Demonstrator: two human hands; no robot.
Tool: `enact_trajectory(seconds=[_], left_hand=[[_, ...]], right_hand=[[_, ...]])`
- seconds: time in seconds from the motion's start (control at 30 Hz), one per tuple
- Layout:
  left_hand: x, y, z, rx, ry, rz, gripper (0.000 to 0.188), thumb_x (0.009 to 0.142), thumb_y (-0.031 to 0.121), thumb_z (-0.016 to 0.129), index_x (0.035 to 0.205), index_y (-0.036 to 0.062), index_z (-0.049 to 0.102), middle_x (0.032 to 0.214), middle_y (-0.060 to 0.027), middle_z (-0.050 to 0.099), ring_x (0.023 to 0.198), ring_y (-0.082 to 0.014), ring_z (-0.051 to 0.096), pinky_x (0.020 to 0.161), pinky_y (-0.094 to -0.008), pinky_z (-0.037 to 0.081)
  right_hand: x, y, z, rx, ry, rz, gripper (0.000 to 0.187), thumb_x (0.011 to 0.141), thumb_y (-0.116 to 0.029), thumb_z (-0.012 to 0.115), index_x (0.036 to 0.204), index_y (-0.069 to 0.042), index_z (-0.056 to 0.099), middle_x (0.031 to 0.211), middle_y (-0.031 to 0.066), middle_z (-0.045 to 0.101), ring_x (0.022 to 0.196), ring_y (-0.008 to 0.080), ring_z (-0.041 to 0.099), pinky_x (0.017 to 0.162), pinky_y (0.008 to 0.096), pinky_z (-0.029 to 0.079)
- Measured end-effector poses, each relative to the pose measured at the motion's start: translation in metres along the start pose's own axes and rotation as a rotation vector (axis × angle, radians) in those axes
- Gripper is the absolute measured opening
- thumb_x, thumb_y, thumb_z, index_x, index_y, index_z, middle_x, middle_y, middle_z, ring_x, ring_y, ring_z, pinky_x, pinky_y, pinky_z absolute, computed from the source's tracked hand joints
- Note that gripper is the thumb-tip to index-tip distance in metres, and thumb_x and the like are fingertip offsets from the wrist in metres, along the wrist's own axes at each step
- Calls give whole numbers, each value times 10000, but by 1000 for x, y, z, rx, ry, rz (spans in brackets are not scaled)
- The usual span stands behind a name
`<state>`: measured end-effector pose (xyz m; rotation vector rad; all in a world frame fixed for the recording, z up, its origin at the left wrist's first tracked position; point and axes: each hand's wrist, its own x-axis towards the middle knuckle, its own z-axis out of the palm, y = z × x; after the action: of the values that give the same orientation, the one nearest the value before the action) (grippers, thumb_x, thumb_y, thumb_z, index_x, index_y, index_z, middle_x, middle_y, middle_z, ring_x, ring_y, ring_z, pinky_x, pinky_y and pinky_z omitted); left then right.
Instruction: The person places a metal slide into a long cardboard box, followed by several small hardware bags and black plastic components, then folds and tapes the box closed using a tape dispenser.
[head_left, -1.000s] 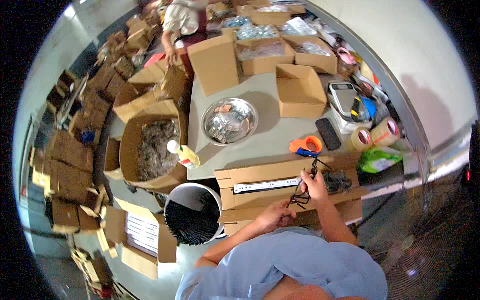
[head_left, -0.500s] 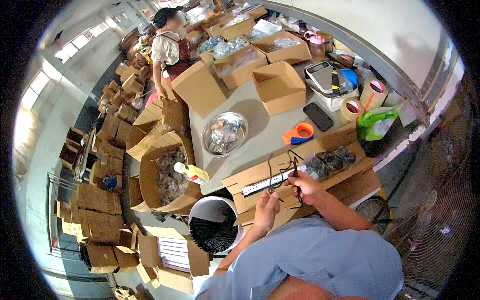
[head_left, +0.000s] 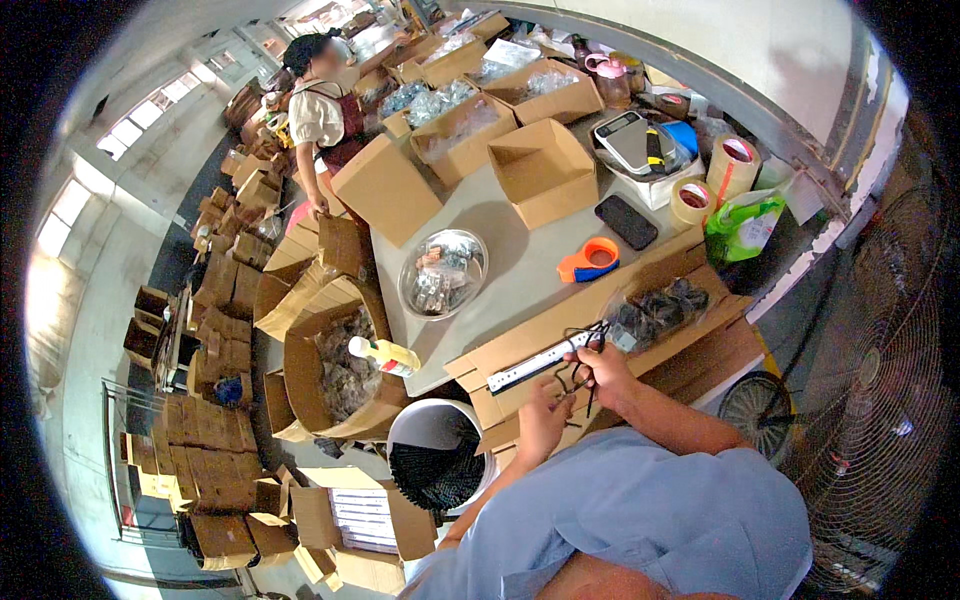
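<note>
Thin black cord (head_left: pixel 572 372), bent into loops, runs between my two hands over a long cardboard box. My right hand (head_left: pixel 610 377) is closed on the cord, with a doubled part of it hanging below the fingers. Lower and to the left, my left hand (head_left: pixel 541 415) pinches another part of the cord. Just beyond them a long white strip with dark holes (head_left: pixel 535 367) lies on the cardboard (head_left: pixel 470 368). Bundled black pieces in clear plastic (head_left: pixel 660 313) sit in the box's right end.
A white bucket of black cords (head_left: pixel 412 428) stands at my left, near a carton (head_left: pixel 300 372) with a bottle (head_left: pixel 385 354) over it. A metal bowl (head_left: pixel 403 275), orange tape dispenser (head_left: pixel 590 262), phone (head_left: pixel 627 222) and open boxes (head_left: pixel 545 175) cover the table. Another person (head_left: pixel 320 120) stands far left.
My left hand has moved slightly right and down, and the right hand a little up. The cord's loops have drawn closer together between them. The view has shifted slightly.
</note>
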<state>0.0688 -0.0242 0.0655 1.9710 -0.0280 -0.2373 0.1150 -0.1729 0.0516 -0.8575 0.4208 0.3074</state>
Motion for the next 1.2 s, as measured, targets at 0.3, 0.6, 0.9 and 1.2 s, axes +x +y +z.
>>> enact_trajectory(seconds=[0.3, 0.6, 0.9, 1.2], left_hand=[[11, -22, -13, -314, 139, -69, 460, 864, 82, 549, 1263, -47, 361, 784, -142, 651, 651, -148, 608, 557, -265, 481], [11, 14, -9, 326, 225, 237, 384, 841, -27, 429, 1223, -45, 465, 940, -216, 634, 841, -300, 642, 701, -354, 502], [13, 4, 12, 470, 19, 481, 514, 783, -40, 454, 1285, -57, 345, 955, -234, 579, 864, -385, 554, 764, -443, 461], [2, -13, 15, 385, -58, 533, 805, 750, 211, 678, 1381, 29, 213, 1296, -211, 381, 1155, -380, 381, 945, -467, 337]], right_hand=[[-4, -10, -18, -119, -127, 180, 177, 886, -273, 550, 867, -105, 605, 655, -43, 502, 554, 59, 444, 441, 250, 339], [8, 15, -18, 103, -47, 242, 68, 902, -126, 503, 969, -124, 514, 890, 13, 609, 799, 207, 603, 705, 439, 522], [10, 22, -18, 263, -191, 170, 128, 881, -190, 561, 952, -89, 531, 818, 27, 594, 719, 187, 588, 633, 353, 499], [19, -13, -44, -167, -239, -97, 103, 837, -101, 576, 912, -76, 511, 764, 24, 562, 613, 145, 559, 556, 311, 472]])
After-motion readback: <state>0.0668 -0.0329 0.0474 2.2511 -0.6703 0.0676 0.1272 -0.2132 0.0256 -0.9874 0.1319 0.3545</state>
